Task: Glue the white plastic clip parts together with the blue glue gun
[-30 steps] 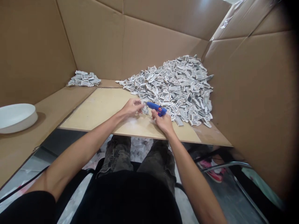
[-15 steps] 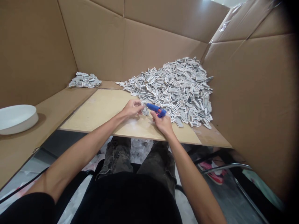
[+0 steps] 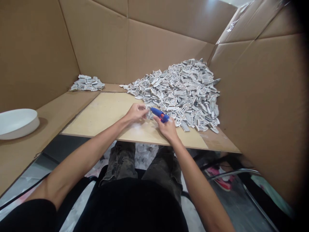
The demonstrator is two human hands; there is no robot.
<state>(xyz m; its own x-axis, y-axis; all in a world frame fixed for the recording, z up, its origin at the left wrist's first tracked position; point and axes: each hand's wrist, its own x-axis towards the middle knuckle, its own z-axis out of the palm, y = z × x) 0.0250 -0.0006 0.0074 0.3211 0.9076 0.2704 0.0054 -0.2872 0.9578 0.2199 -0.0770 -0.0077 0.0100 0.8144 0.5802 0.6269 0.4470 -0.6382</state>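
Between the fingertips of my left hand (image 3: 137, 112) is a small white-grey piece (image 3: 149, 113), held just above the board. My right hand (image 3: 167, 127) is wrapped round a blue hot glue gun (image 3: 159, 114) with an orange part and a small red light. Its tip points left and is at the piece; whether they touch cannot be made out. A large pile of similar white-grey pieces (image 3: 183, 85) lies behind and right of my hands.
Cardboard walls (image 3: 101, 42) stand at the back and both sides. A smaller heap of pieces (image 3: 87, 83) lies at the back left. A white bowl (image 3: 18, 124) stands far left. The wooden board (image 3: 84, 119) ends near my lap.
My right hand and the glue gun have shifted slightly left, towards the piece. My left hand has hardly moved and still holds the piece.
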